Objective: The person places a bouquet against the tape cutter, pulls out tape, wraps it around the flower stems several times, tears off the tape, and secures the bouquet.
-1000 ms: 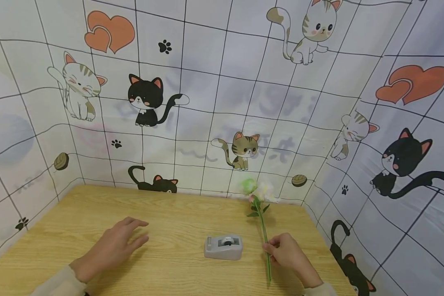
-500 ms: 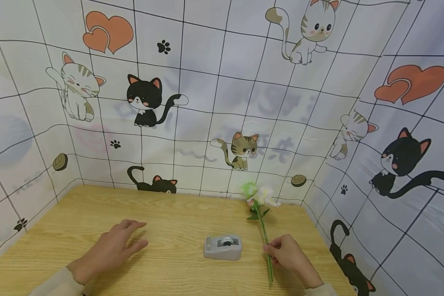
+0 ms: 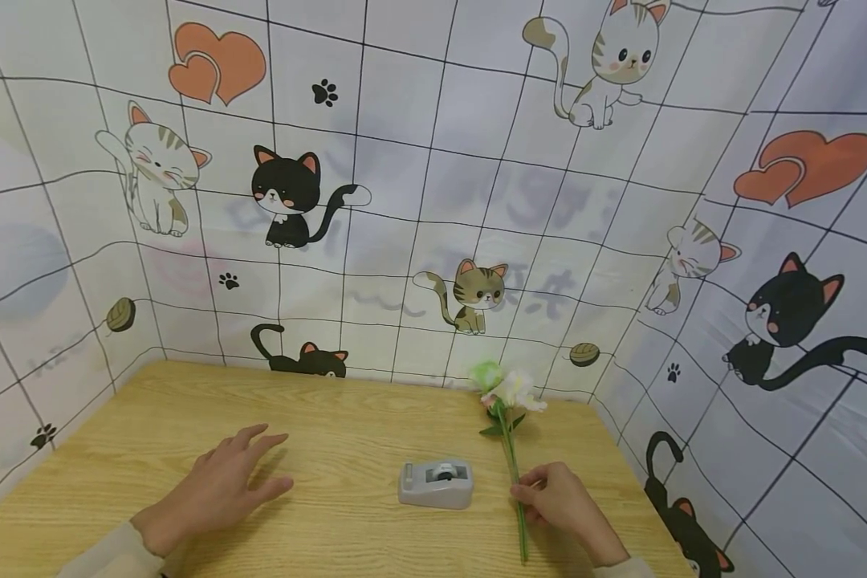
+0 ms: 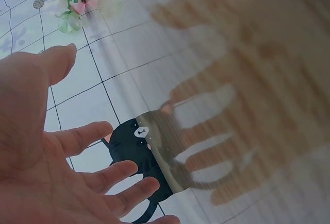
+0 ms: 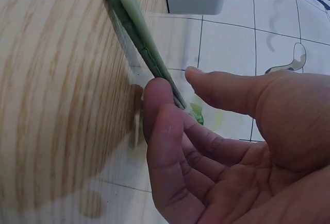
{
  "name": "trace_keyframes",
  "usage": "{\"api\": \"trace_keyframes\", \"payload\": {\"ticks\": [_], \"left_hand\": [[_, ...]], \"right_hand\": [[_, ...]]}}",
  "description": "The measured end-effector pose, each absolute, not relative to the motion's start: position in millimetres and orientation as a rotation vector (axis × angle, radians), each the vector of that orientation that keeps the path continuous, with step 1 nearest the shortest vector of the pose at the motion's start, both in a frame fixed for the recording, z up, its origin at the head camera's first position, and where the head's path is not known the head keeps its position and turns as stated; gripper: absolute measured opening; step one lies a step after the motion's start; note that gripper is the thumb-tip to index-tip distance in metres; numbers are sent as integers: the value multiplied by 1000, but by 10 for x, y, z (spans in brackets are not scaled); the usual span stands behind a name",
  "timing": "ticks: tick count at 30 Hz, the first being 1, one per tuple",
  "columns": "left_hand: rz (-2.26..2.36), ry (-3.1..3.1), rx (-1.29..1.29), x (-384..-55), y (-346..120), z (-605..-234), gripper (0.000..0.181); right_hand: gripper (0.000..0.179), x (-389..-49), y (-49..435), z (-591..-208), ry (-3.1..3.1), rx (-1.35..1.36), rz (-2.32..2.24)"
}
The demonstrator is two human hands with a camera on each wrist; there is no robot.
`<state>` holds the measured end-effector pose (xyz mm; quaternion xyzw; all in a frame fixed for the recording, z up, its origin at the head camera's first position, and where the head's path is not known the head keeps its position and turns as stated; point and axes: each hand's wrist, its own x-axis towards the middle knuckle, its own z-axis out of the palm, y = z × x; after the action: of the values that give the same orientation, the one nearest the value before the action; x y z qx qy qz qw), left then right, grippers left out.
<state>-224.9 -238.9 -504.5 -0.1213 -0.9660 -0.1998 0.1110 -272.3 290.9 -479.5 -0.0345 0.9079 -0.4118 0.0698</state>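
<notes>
My right hand [image 3: 559, 498] has its fingers curled at the green stems of the flowers [image 3: 509, 449], low on their length. White, pale green and pink blooms lie toward the back of the wooden table [image 3: 332, 433]. In the right wrist view the fingertips overlap the paired stems [image 5: 147, 49], and a small gap shows between thumb and stems. My left hand [image 3: 217, 486] is over the table's left side, fingers spread, holding nothing. Its palm and reflection show in the left wrist view. Between the hands stands a grey tape dispenser [image 3: 436, 484], touched by neither.
White cloth with cat prints [image 3: 433, 201] and grid lines hangs behind and on both sides of the table. The table's back edge [image 3: 376, 384] runs along this cloth. The dispenser stands a short way left of the stems.
The blooms have come down a little onto the back of the table, and the stems have shifted slightly left with the right hand. The left hand's fingers have spread slightly.
</notes>
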Motion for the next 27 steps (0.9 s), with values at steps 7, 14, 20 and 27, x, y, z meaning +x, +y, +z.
{"api": "trace_keyframes", "payload": {"ticks": [7, 14, 20, 27], "left_hand": [[-613, -2828, -365, -2198, -2373, -5055, 76], [-606, -2825, -348, -2196, -2352, -5098, 85], [-628, -2809, -356, -2182, -2356, -5133, 85], [-612, -2814, -347, -2146, -2366, -5152, 87]], "right_hand": [[28, -2717, 2875, -4790, 2791, -52, -1188], [54, -2759, 2865, -4765, 2895, -64, -1119], [68, -2767, 2884, -4762, 3001, -166, -1015], [70, -2745, 2884, -4779, 3014, -209, -1123]]}}
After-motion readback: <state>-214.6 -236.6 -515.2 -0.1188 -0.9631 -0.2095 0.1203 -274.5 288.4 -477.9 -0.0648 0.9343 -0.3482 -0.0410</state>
